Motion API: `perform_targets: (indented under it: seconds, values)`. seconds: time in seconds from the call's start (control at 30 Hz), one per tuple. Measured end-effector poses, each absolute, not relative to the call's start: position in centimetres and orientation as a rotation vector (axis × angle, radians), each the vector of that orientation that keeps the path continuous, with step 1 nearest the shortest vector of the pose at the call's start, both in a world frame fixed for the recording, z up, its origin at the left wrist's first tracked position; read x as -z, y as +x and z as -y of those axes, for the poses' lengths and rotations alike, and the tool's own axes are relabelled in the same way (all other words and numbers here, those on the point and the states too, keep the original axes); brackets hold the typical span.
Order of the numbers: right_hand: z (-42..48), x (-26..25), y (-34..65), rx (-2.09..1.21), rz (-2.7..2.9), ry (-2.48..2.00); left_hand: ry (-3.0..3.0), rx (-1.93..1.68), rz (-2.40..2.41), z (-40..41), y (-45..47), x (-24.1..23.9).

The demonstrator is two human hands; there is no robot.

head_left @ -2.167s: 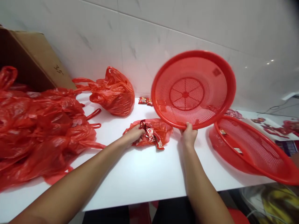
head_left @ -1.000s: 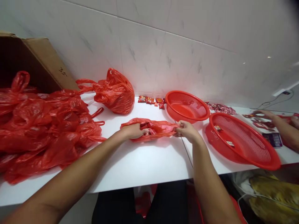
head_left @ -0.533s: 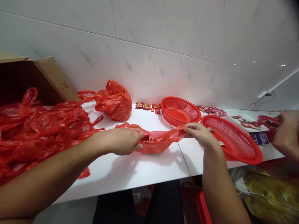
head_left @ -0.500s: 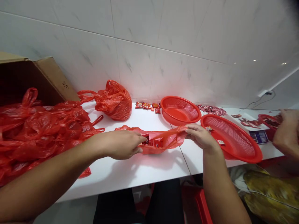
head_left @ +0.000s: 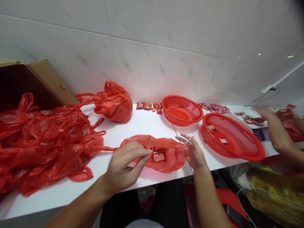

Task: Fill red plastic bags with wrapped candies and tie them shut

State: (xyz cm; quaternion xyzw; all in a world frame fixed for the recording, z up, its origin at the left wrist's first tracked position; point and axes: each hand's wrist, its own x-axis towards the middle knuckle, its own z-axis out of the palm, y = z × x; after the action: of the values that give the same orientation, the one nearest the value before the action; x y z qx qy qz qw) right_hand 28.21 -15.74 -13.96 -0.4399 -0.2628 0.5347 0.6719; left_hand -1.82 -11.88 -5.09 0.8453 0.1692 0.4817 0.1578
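An opened red plastic bag (head_left: 177,158) lies on the white table in front of me, with several small red snack packets and a pale pink packet (head_left: 158,156) showing in its mouth. My left hand (head_left: 124,166) is over the bag's left part, thumb and forefinger pinched together beside the pink packet. What lies between those fingertips, if anything, I cannot make out. At the bag's right end is my right hand (head_left: 195,153), fingers spread and apart, close against the plastic.
Filled red bags (head_left: 47,142) are heaped at left before a cardboard box (head_left: 53,82). One tied bag (head_left: 114,103) stands near the wall. Two red baskets (head_left: 181,110) (head_left: 237,136) sit to the right; the nearer holds two small packets. A co-worker's hands (head_left: 266,114) work at far right.
The bag has come nearer to me and its mouth is wider. My left hand has drawn back from inside it and pinches; my right hand has loosened its grip on the rim.
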Motion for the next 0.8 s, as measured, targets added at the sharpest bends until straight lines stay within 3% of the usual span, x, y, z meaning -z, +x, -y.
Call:
perform_targets:
  seconds: [0.1, 0.23, 0.4, 0.57, 0.8]
  values:
    - [16.9, 16.1, 28.2, -1.287, 0.575, -1.029, 2.456, -1.75, -0.89, 12.7, -5.3, 5.5]
    - [18.9, 17.6, 27.5, -1.35, 0.691, -0.986, 2.47, -1.415, -1.303, 13.2, -7.7, 8.1]
    - [19.7, 16.1, 27.2, -1.414, 0.855, -1.041, 2.239, -1.099, -1.29, 12.8, -8.3, 9.0]
    - [20.0, 12.0, 29.1, -1.214, 0.911, -0.98, 1.983, -0.883, -1.165, 10.3, -10.0, 4.4]
    - [18.8, 4.4, 28.1, -0.916, 1.06, -0.676, 1.519, -1.054, -0.712, 7.8, -10.0, -1.7]
